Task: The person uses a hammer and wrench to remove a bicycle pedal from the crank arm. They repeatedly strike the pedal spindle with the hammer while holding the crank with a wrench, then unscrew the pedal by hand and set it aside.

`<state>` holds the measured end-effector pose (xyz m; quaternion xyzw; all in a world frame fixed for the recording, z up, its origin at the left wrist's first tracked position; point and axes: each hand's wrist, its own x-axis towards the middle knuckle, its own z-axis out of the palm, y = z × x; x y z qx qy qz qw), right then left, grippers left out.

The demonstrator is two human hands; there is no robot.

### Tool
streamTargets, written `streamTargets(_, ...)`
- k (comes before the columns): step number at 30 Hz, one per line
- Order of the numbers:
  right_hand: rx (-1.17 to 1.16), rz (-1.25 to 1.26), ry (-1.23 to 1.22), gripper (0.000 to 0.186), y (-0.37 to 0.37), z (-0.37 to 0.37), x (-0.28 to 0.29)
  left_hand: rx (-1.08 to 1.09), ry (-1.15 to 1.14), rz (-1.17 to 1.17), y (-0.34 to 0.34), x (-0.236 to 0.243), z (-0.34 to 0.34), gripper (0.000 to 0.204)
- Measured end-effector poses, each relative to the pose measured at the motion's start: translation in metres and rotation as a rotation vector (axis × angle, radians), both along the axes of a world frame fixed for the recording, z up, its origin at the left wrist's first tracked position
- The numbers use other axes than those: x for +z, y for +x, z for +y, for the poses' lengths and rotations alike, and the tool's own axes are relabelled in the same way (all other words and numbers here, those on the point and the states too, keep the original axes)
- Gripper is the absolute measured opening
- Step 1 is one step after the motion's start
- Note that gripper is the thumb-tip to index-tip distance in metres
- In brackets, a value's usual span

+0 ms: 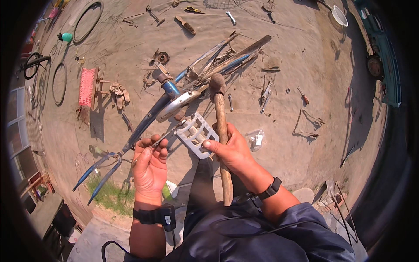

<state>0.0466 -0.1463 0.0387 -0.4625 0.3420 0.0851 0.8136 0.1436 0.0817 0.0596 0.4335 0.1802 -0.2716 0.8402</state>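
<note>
My right hand (234,150) is closed around the wooden handle of a hammer (221,113), its rusty head pointing away from me. The same hand's thumb presses on a grey bicycle pedal (195,134) beside the handle. With its fingertips my left hand (149,168) pinches a thin dark metal tool (168,133) that slants toward the pedal; its exact kind is unclear. Beyond both hands lies an old blue bicycle frame (150,111) with a bare fork (100,170) at its near left end. A worn silver chain guard (179,106) runs along the frame.
Spanners (266,98), a screwdriver (303,95), yellow-handled pliers (194,10) and a brush (185,25) lie scattered on the ground. A red-topped stool (88,87) and gloves (119,95) sit left. Tyres (87,22) lie farther off. A small plastic bag (255,139) is right of my hand.
</note>
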Motion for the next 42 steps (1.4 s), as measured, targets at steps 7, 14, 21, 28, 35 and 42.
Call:
streamTargets(7,-0.069,-0.057,-0.163,0.049,-0.010,0.001,-0.017,-0.036,-0.028,0.048,-0.007,0.001,-0.002,0.043)
streamTargets(14,-0.077,0.079,-0.387,0.034,-0.019,-0.001,-0.016,-0.194,0.114,0.143,-0.036,0.006,-0.013,0.045)
streamTargets(21,-0.147,0.042,-0.573,0.027,-0.018,-0.008,0.045,-0.778,0.269,-0.047,-0.073,0.042,-0.031,0.050)
streamTargets(28,0.014,-0.516,-0.664,0.046,0.013,0.017,0.101,-0.827,0.397,-0.603,-0.050,0.111,-0.073,0.062)
streamTargets(35,0.488,-0.844,-0.954,0.055,0.060,0.041,0.104,-0.302,0.414,-0.328,-0.061,0.113,-0.010,0.047)
streamTargets(42,0.679,-0.308,-1.167,0.032,0.090,0.027,0.038,-0.061,0.769,-0.176,-0.053,0.120,0.055,0.023)
